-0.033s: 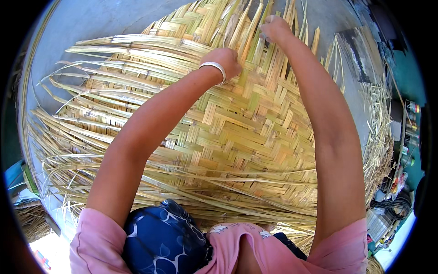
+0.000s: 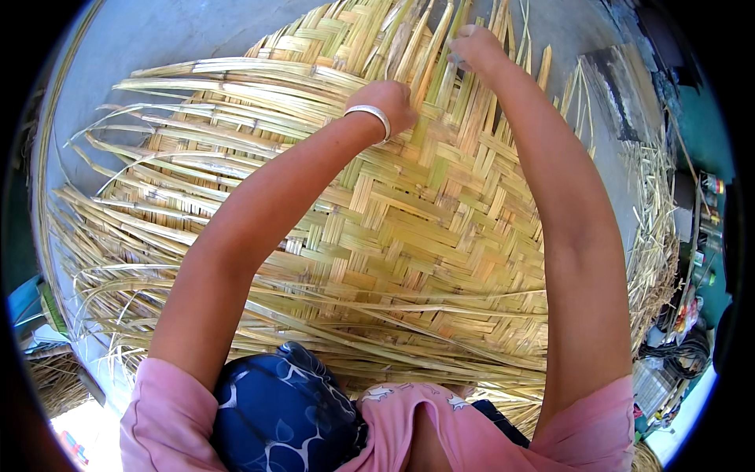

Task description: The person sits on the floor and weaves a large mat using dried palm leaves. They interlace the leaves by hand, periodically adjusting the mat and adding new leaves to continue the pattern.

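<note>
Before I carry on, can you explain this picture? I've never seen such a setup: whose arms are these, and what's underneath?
No machine here: the bare arms belong to a person wearing the camera on their head, looking down. Picture left is their left; the wide lens bends straight edges. Below lies a woven mat of flat yellowish strips, with loose strips fanning out at left. The left hand, a pale bangle at its wrist, is curled over the mat; the right hand is farther up among unwoven strips. Whether their fingers grip any is unclear.
</note>
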The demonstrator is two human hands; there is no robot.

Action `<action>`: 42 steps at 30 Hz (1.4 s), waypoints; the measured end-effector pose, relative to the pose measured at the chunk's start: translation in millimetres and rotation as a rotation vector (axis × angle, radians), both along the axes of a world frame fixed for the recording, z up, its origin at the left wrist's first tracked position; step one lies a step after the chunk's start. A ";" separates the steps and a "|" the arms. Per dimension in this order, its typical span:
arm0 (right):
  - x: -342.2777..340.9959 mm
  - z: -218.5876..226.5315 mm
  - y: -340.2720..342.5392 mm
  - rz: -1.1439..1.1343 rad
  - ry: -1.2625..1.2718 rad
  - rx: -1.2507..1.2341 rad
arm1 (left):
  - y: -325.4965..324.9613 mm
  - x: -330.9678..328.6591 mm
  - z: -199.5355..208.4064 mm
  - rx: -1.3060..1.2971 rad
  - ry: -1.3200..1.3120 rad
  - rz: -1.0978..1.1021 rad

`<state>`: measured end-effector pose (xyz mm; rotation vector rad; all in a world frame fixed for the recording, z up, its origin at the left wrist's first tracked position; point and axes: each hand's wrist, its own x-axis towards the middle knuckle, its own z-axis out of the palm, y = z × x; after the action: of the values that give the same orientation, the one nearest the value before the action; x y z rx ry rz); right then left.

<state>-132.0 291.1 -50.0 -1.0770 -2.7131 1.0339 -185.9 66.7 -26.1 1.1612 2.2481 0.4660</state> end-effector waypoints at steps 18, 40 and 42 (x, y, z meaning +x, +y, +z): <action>31.9 58.3 -51.2 0.052 0.077 -0.487 | -4.7 0.9 7.1 -0.103 -0.053 -0.072; 31.6 48.9 -24.9 -0.233 0.467 -0.949 | 15.4 -12.4 9.6 0.145 -0.398 0.089; 29.6 53.0 -27.7 -0.218 0.458 -0.894 | 30.0 -19.2 0.8 0.420 -0.246 0.105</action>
<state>-102.3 263.4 3.0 -0.9793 -1.7140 2.1874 -205.1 96.7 -25.2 1.1114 2.0568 1.1018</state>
